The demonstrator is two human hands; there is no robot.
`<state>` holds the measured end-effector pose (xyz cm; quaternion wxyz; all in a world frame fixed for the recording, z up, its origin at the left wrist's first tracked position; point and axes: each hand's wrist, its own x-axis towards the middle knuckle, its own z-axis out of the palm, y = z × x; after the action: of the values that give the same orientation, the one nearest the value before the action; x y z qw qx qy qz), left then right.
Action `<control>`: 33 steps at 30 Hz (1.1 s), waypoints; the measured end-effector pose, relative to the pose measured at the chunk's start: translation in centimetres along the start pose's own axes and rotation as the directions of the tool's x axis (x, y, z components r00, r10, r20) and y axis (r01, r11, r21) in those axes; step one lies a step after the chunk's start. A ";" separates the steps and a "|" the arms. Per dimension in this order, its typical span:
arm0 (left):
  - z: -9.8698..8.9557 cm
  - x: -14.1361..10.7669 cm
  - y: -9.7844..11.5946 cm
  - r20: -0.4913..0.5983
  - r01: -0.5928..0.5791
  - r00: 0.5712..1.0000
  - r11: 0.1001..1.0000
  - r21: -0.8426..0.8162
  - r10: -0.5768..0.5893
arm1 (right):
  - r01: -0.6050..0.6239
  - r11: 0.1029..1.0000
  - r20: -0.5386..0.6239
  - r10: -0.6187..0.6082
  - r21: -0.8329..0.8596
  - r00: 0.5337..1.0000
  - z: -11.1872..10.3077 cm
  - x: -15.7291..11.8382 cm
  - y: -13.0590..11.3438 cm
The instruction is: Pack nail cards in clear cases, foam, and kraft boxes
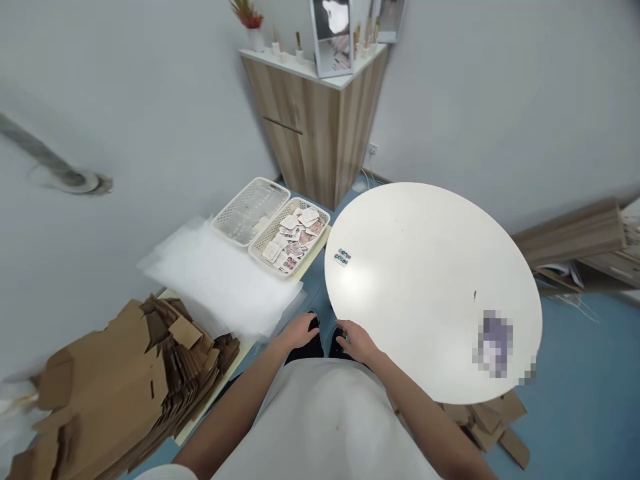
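My left hand [299, 331] hangs low in front of the body, near the stack of translucent sheets [225, 277], its fingers loosely apart and nothing in them. My right hand [354, 340] is beside the near left edge of the round white table [425, 267], fingers slightly bent and apart, holding nothing. A small card with colourful pieces [343, 257] lies at the table's left side. One white basket [290, 237] holds many small printed cards. Beside it, another white basket [251, 211] contains clear plastic pieces.
Flattened brown cardboard [110, 393] is piled at the lower left. A wooden cabinet [315, 127] with a mirror [334, 40] stands in the corner. A pixelated purple item [494, 345] lies on the table's right side. More cardboard [487, 420] sits beneath the table.
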<state>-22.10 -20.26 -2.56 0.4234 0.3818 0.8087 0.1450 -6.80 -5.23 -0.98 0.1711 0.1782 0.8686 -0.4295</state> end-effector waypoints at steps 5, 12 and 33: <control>-1.7 -2.7 -1.2 -0.102 0.096 0.990 0.995 -0.032 -0.099 | 0.093 0.995 0.085 -0.090 -0.034 0.992 -0.7 1.8 -1.6; -4.3 -6.4 -4.1 -0.203 0.183 0.959 0.979 -0.085 -0.197 | 0.156 0.980 0.126 -0.141 -0.121 0.982 0.5 6.1 -5.3; -11.9 -7.0 -10.8 -0.381 0.143 0.909 0.986 -0.091 -0.167 | 0.358 0.901 0.096 -0.345 -0.244 0.934 2.1 15.3 -16.7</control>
<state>-34.41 -31.61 2.59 0.2769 0.2670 0.8992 0.2082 -27.60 -13.91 2.39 0.1341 -0.0161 0.9301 -0.3415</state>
